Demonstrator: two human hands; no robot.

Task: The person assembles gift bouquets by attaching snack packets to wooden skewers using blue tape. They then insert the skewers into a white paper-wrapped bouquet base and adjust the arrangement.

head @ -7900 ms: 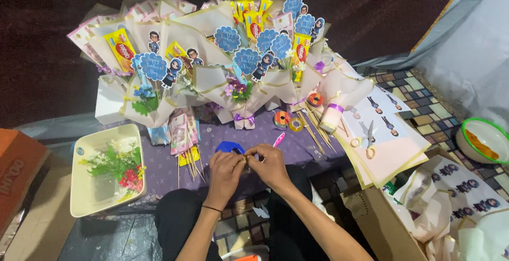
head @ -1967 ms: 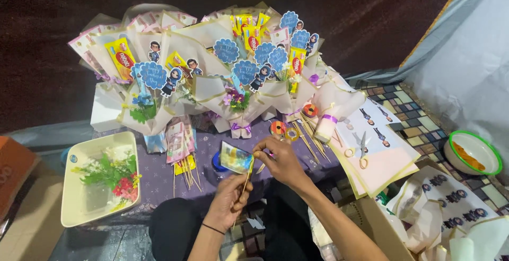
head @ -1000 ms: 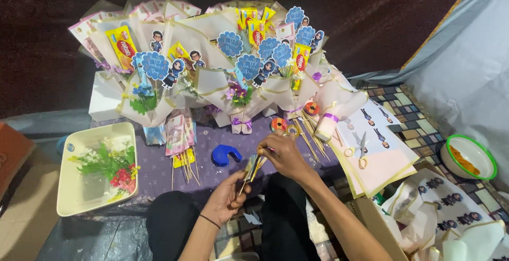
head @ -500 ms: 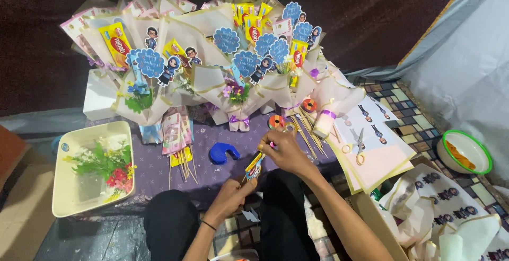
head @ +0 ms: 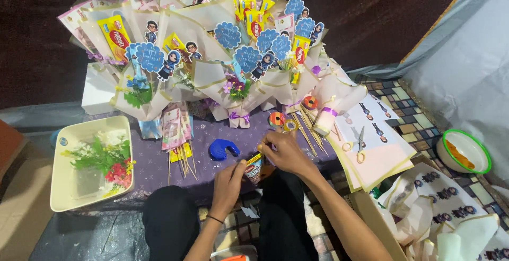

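Note:
My left hand (head: pixel 229 184) grips the lower end of a small snack packet (head: pixel 253 166) on a thin wooden stick. My right hand (head: pixel 283 152) pinches the packet's top edge, fingers closed on it. Both hands meet over my lap, just in front of a purple cloth (head: pixel 154 163). A blue tape dispenser (head: pixel 221 148) lies on the cloth a little to the left of my hands. Tape rolls (head: pixel 277 119) sit just beyond my right hand.
Several wrapped snack bouquets (head: pixel 212 54) with blue toppers stand at the back. A cream tray (head: pixel 61 187) of artificial flowers is on the left. Loose skewers (head: pixel 183 157), scissors (head: pixel 359 143) on sticker sheets (head: pixel 371 155) and a green-rimmed bowl (head: pixel 466 152) lie to the right.
The hands came apart from a close pinch near the dispenser, lifted a packet on a stick, and now hold it lower, closer to my lap. The camera shifted slightly.

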